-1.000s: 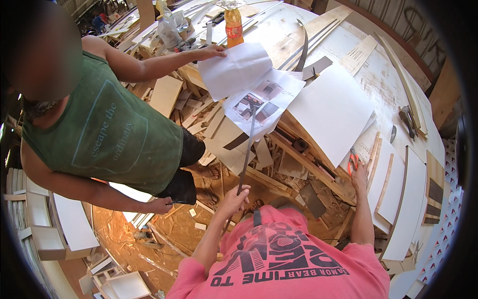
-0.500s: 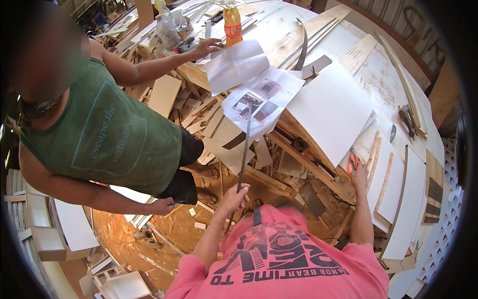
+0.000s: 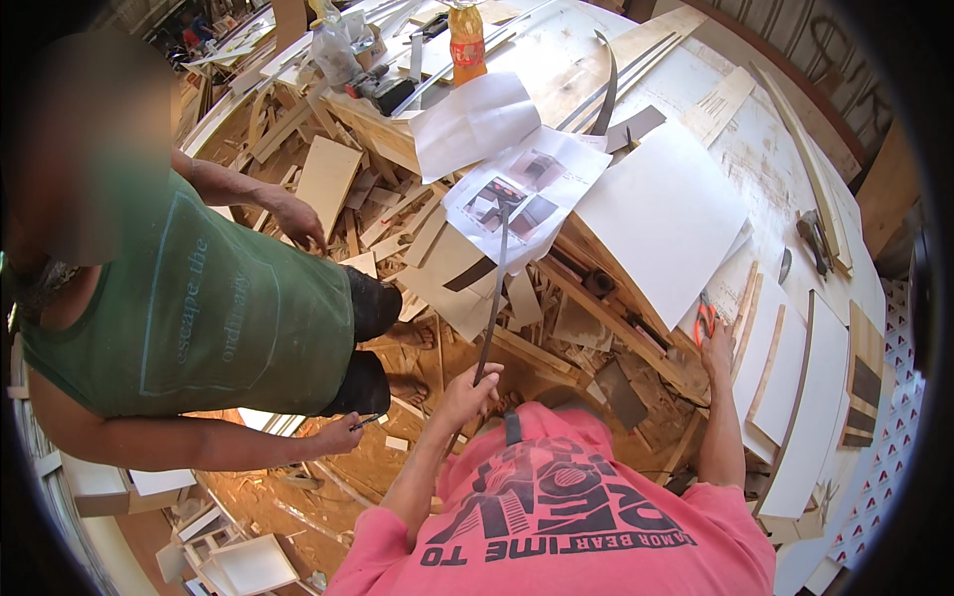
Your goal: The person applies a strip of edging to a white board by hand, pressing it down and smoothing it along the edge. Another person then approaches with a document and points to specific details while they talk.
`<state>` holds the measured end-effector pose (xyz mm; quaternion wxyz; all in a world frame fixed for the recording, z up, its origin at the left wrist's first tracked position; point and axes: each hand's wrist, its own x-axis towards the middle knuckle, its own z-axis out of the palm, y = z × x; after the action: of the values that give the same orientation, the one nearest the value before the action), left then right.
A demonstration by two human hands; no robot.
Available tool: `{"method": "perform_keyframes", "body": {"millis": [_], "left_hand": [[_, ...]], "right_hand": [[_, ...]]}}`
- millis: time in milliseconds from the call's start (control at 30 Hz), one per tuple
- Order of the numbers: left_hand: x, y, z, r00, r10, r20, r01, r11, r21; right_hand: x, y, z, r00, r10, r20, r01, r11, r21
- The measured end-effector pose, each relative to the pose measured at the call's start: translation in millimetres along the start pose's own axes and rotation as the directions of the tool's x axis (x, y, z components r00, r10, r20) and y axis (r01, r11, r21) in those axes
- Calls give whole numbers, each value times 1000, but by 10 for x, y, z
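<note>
My left hand (image 3: 469,395) is closed around a long, thin dark strip (image 3: 491,308). The strip slants up and away, its far end over the printed sheet with pictures (image 3: 505,209). A blank, creased paper (image 3: 473,127) lies beside that sheet at the table's edge. On the right, my right hand (image 3: 717,350) rests by the table edge with its fingers closed at an orange-handled hand tool (image 3: 705,320), which looks like pliers or snips. Next to it lie narrow wooden strips (image 3: 747,303) and a large white panel (image 3: 661,223).
A co-worker in a green top (image 3: 214,308) stands at the left, holding a small dark pen-like object (image 3: 366,422). On the table are an orange drink bottle (image 3: 467,45), a cordless drill (image 3: 381,89) and a curved dark strip (image 3: 605,89). Wood offcuts (image 3: 328,184) litter the floor.
The co-worker has drawn the far hand back from near the bottle and lowered it, leaning left. The co-worker's near hand has shifted right. My own hands have hardly moved.
</note>
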<state>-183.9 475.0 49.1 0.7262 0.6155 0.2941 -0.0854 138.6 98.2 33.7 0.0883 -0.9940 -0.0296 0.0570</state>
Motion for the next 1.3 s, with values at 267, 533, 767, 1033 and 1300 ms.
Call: {"method": "perform_keyframes", "body": {"millis": [267,533,767,1033,1300], "left_hand": [[-150,230,169,996,42,82,-55,986,156],[-121,145,197,991,74,110,-90,984,155],[-109,155,170,986,132,103,-145,981,131],[-53,159,173,986,127,104,-145,972,184],[-24,120,156,991,120,61,-129,973,192]], "right_hand": [[-7,-52,-22,1000,15,24,-14,1000,-11],[-22,-18,5,999,13,-31,-13,1000,-9],[-33,-61,-51,1000,20,13,-20,999,-26],[23,1,28,1000,21,15,-20,999,-31],[0,0,23,1000,14,-5,-15,999,-46]]}}
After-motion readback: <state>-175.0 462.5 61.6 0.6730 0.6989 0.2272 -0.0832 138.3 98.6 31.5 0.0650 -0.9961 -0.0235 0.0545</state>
